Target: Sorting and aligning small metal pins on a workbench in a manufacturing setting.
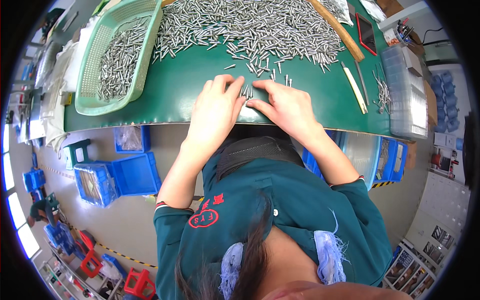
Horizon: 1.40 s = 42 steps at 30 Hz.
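Near the table's front edge, a few small silvery metal pins (246,92) stand in a little group between my two hands. My left hand (214,106) is beside them on the left, fingers bent, with thumb and index finger apart. From the right, my right hand (289,106) reaches in, its index finger and thumb also spread toward the pins. Whether the fingertips touch the pins I cannot tell. Just beyond my right hand, a few more pins (287,80) stand on the green tabletop (172,92). A large heap of similar pins (245,27) covers the table's far side.
At left a pale green plastic basket (85,75) holds more pins. On the right lie a wooden strip (345,37), a white-handled tool (355,90), a red-framed device (366,34) and a clear plastic box (407,95). Blue bins (137,172) stand on the floor below.
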Each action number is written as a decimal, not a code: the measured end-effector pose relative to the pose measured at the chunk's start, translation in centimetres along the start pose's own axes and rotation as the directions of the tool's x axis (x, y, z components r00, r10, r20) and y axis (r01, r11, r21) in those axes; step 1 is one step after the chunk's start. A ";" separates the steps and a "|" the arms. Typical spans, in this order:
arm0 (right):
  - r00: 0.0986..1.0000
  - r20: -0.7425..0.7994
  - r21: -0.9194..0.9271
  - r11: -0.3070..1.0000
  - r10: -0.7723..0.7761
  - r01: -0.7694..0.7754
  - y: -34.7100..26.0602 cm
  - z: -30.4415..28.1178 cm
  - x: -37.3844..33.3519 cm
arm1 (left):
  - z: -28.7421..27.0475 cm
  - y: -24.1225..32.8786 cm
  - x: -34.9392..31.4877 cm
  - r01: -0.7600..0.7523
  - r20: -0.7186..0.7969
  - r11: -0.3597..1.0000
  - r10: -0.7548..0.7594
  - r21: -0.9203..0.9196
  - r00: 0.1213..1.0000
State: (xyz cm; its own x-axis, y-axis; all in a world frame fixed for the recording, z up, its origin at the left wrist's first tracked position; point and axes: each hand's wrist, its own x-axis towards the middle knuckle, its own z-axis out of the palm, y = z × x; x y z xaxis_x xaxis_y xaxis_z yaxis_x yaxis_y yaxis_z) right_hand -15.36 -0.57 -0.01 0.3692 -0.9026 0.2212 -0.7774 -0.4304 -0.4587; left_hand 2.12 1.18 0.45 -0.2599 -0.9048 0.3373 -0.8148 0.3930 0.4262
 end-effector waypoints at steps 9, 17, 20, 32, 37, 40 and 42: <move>0.993 0.085 0.086 0.994 -0.079 0.071 0.3 0.0 -0.3 | -0.7 0.0 -1.2 0.005 0.118 0.989 0.013 -0.148 0.993; 0.985 0.171 0.036 0.999 -0.013 0.007 0.0 -1.3 -0.3 | -0.5 -0.3 -1.2 0.053 0.149 0.998 -0.045 -0.046 0.988; 0.993 0.101 0.099 0.994 -0.058 0.048 0.2 -1.0 -0.2 | -0.4 -0.2 -1.2 0.058 0.132 0.997 -0.051 -0.047 0.990; 0.905 0.193 0.007 0.923 -0.378 0.384 0.4 1.0 2.7 | -1.5 -0.3 -3.8 0.154 0.054 0.912 -0.144 -0.380 0.988; 0.885 0.160 0.029 0.898 -0.437 0.438 1.2 1.1 2.4 | -1.4 -0.8 -7.1 0.542 0.506 0.170 -0.215 -0.823 0.836; 0.879 0.209 0.041 0.902 -0.429 0.430 0.9 0.5 1.4 | -0.2 0.2 -7.0 0.755 0.773 -0.174 -0.067 -0.632 0.631; 0.862 0.258 0.061 0.898 -0.436 0.436 0.6 -0.1 0.5 | 1.7 -0.1 -6.9 0.708 0.780 -0.455 0.044 -0.540 0.624</move>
State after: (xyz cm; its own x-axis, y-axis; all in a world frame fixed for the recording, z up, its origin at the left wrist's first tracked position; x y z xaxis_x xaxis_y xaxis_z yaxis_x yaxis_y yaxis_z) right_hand -15.72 -1.30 -0.08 0.7888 -0.5909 0.1690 -0.5058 -0.7804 -0.3677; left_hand 3.07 7.10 -3.35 -0.6026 -0.6751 -0.4256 0.4666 -0.7307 0.4984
